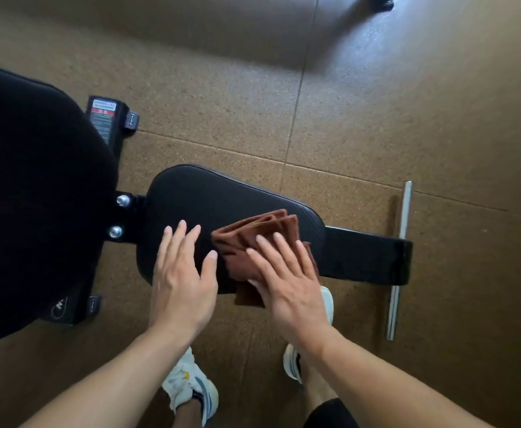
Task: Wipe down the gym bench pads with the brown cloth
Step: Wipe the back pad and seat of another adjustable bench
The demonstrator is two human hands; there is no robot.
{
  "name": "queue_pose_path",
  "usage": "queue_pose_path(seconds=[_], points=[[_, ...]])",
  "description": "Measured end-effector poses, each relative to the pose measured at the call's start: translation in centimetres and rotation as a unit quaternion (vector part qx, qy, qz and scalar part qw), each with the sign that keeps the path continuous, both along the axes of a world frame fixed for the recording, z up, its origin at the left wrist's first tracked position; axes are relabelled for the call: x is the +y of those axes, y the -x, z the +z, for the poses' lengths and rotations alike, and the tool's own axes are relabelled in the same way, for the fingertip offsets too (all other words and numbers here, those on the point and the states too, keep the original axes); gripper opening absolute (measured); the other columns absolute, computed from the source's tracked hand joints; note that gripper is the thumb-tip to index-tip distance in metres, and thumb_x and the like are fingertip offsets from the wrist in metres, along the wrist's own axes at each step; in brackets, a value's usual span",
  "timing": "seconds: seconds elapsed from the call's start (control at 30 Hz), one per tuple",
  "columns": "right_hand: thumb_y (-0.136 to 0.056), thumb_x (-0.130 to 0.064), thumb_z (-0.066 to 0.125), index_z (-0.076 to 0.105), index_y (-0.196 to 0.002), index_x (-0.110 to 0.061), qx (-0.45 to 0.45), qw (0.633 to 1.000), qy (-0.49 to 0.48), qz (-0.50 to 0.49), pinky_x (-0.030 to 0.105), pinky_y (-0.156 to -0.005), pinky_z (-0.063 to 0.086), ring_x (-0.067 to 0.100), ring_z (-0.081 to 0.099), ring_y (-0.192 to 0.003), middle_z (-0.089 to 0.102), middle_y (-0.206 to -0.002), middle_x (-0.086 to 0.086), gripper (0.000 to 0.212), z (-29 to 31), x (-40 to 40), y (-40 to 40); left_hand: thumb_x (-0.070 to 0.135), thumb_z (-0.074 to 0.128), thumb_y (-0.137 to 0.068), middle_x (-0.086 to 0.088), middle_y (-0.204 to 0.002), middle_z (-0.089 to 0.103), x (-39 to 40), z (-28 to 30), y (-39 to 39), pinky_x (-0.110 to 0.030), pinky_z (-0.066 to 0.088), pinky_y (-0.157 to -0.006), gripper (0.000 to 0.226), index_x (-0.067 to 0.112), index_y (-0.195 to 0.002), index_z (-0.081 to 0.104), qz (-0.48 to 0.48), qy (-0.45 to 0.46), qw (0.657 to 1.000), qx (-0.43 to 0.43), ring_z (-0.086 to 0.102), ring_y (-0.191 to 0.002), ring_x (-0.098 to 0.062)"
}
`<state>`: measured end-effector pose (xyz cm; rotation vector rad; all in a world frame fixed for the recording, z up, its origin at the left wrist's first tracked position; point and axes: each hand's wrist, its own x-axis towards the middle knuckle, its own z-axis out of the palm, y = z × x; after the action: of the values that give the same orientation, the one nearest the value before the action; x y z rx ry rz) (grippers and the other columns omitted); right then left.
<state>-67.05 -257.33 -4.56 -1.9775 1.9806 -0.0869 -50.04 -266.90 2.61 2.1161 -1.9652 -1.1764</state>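
Note:
A folded brown cloth (254,233) lies on the right half of the black seat pad (210,199), one corner hanging over the near edge. My right hand (287,279) lies flat on the cloth with straight, spread fingers. My left hand (180,273) rests flat on the bare pad just left of the cloth, fingers straight. The large black back pad (37,186) fills the left side of the view.
The bench's black frame beam (367,257) runs right to a silver foot bar (399,261). A labelled frame bracket (106,118) sits behind the back pad. My two white shoes (188,387) stand on the speckled brown floor (376,103) below the seat pad.

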Motion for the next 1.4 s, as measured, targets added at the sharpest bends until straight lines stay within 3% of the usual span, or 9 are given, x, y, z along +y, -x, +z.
queue_pose_path(seconds=[0.17, 0.27, 0.4, 0.53, 0.77, 0.93, 1.07, 1.27, 1.4], points=[[-0.106, -0.039, 0.052, 0.044, -0.156, -0.031, -0.116, 0.963, 0.022, -0.241, 0.050, -0.129, 0.018, 0.017, 0.010, -0.161, 0.031, -0.169, -0.008, 0.051, 0.1, -0.2, 2.2, 0.051, 0.067, -0.090, 0.006, -0.171, 0.000, -2.1, -1.2, 3.6, -0.043, -0.005, -0.126, 0.089, 0.029, -0.161, 0.016, -0.059, 0.009, 0.998, -0.032, -0.015, -0.156, -0.012], [-0.106, -0.042, 0.053, 0.047, -0.154, -0.030, -0.159, 0.930, 0.018, -0.332, 0.044, -0.127, 0.024, 0.020, 0.022, -0.158, 0.036, -0.166, -0.005, 0.050, 0.7, -3.1, 2.5, 0.062, 0.075, -0.077, 0.001, -0.171, -0.008, -4.3, -2.2, 4.2, -0.046, -0.007, -0.126, 0.115, 0.028, -0.162, 0.006, -0.053, 0.011, 0.995, -0.081, -0.017, -0.156, -0.019], [-0.102, -0.056, 0.052, 0.053, -0.145, -0.036, -0.155, 0.920, -0.041, -0.359, 0.038, -0.108, 0.041, 0.015, 0.047, -0.135, 0.055, -0.145, -0.009, 0.047, 1.9, -6.1, 4.6, 0.078, 0.078, -0.057, -0.004, -0.165, -0.032, -5.6, -3.8, 2.9, -0.050, -0.010, -0.125, 0.153, 0.024, -0.158, -0.022, -0.057, -0.091, 0.985, -0.134, -0.029, -0.152, -0.024], [-0.099, -0.067, 0.042, 0.059, -0.102, -0.029, -0.098, 0.923, -0.120, -0.352, 0.042, -0.084, 0.046, 0.028, 0.064, -0.105, 0.066, -0.106, -0.002, 0.042, 2.2, -9.9, 5.9, 0.078, 0.082, -0.047, -0.007, -0.150, -0.055, -5.3, -4.7, 2.4, -0.055, -0.018, -0.121, 0.170, 0.023, -0.145, -0.046, -0.106, -0.148, 0.974, -0.137, -0.049, -0.139, -0.030], [-0.099, -0.069, 0.035, 0.058, -0.089, -0.028, -0.027, 0.946, -0.140, -0.291, 0.038, -0.075, 0.036, 0.034, 0.068, -0.097, 0.073, -0.097, 0.002, 0.048, 2.0, -13.0, 5.4, 0.074, 0.084, -0.050, -0.003, -0.141, -0.064, -5.2, -5.6, 1.8, -0.056, -0.025, -0.116, 0.169, 0.026, -0.140, -0.051, -0.092, -0.135, 0.980, -0.115, -0.055, -0.134, -0.028], [-0.100, -0.069, 0.030, 0.065, -0.108, -0.028, 0.021, 0.959, -0.186, -0.211, 0.041, -0.084, 0.045, 0.037, 0.069, -0.105, 0.076, -0.108, 0.010, 0.054, 2.4, -16.3, 4.2, 0.074, 0.084, -0.048, -0.003, -0.142, -0.062, -5.1, -6.0, 1.9, -0.055, -0.026, -0.116, 0.169, 0.026, -0.140, -0.050, -0.084, -0.119, 0.984, -0.107, -0.055, -0.134, -0.028], [-0.101, -0.069, 0.031, 0.063, -0.121, -0.029, -0.016, 0.967, -0.178, -0.184, 0.041, -0.091, 0.046, 0.035, 0.067, -0.114, 0.074, -0.119, 0.009, 0.056, 1.7, -20.3, -0.2, 0.074, 0.083, -0.048, -0.001, -0.148, -0.058, -5.1, -5.9, 1.5, -0.052, -0.027, -0.116, 0.167, 0.027, -0.147, -0.042, -0.085, -0.093, 0.990, -0.068, -0.054, -0.136, -0.023], [-0.101, -0.064, 0.036, 0.057, -0.125, -0.029, -0.024, 0.994, -0.079, -0.074, 0.044, -0.103, 0.039, 0.028, 0.057, -0.125, 0.066, -0.128, 0.001, 0.048, -0.6, -23.3, -7.5, 0.073, 0.058, -0.082, 0.017, -0.169, -0.009, -1.8, -4.2, -3.3, -0.040, 0.016, -0.127, 0.108, 0.033, -0.161, -0.003, 0.031, 0.062, 0.994, 0.081, -0.006, -0.155, -0.001], [-0.097, -0.056, 0.045, 0.066, -0.123, -0.028, -0.025, 0.994, -0.051, 0.098, 0.053, -0.125, 0.014, 0.028, 0.042, -0.141, 0.064, -0.131, -0.001, 0.044, -0.7, -21.5, -13.7, 0.081, 0.042, -0.086, 0.028, -0.166, -0.003, 2.2, -1.9, -8.3, -0.029, 0.017, -0.119, 0.088, 0.049, -0.156, 0.000, 0.040, 0.059, 0.996, 0.060, 0.000, -0.150, 0.012]])
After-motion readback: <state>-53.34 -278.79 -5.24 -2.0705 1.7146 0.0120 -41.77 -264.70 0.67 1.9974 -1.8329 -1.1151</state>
